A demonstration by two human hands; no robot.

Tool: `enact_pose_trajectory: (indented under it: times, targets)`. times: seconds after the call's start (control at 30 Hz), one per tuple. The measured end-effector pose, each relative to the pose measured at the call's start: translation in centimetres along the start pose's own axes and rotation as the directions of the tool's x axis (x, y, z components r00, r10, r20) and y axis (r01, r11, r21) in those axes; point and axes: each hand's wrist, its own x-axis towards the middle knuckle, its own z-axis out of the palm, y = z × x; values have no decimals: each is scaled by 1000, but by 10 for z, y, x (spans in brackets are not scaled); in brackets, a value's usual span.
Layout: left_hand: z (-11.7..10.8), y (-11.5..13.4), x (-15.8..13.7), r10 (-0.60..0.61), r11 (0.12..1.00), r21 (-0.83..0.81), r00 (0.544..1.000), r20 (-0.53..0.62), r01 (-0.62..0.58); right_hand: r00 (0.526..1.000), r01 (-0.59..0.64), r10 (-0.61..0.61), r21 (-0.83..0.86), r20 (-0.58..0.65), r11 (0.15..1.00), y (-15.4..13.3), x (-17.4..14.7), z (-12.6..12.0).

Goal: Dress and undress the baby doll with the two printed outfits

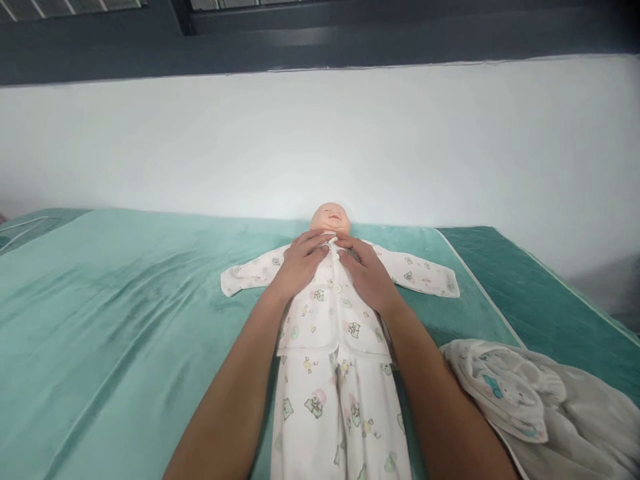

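Note:
A baby doll (331, 217) lies on its back, head toward the wall, dressed in a white baby shirt (313, 320) printed with small bears. Both sleeves spread out sideways. At the shirt's neckline, my left hand (303, 260) grips the collar edge on the left with thumb and fingers. My right hand (367, 270) does the same on the right edge, its fingertips close to the left ones. A small white fold of cloth stands up between them. Lower down, a button (337, 289) sits on the shirt front. Matching trousers (315, 413) cover the legs.
A teal blanket (125, 320) with wrinkles lies under the doll, over a darker green quilted cover (530, 293) at the right. A greyish-white cloth (565, 413) with a printed patch is heaped by my right forearm. A white wall (225, 147) rises behind.

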Motion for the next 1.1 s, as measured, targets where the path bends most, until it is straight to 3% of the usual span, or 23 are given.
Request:
enact_pose_trajectory:
  times: [0.4, 0.67, 0.93, 1.1]
  targets:
    - [0, 9, -3, 31, 995, 96, 999, 35, -34, 999, -38, 38, 56, 4, 998, -7, -4, -1]
    - [1, 9, -3, 24, 995, 96, 1000, 18, -26, 999, -26, 24, -83, -28, 996, -13, -4, -1]
    - [4, 4, -4, 60, 989, -128, 995, -82, -71, 999, 0, -4, -105, -37, 994, -11, -4, -1]
    - [3, 2, -3, 40, 988, -146, 997, -63, -49, 999, 25, -28, -95, -38, 995, -10, -3, -1]
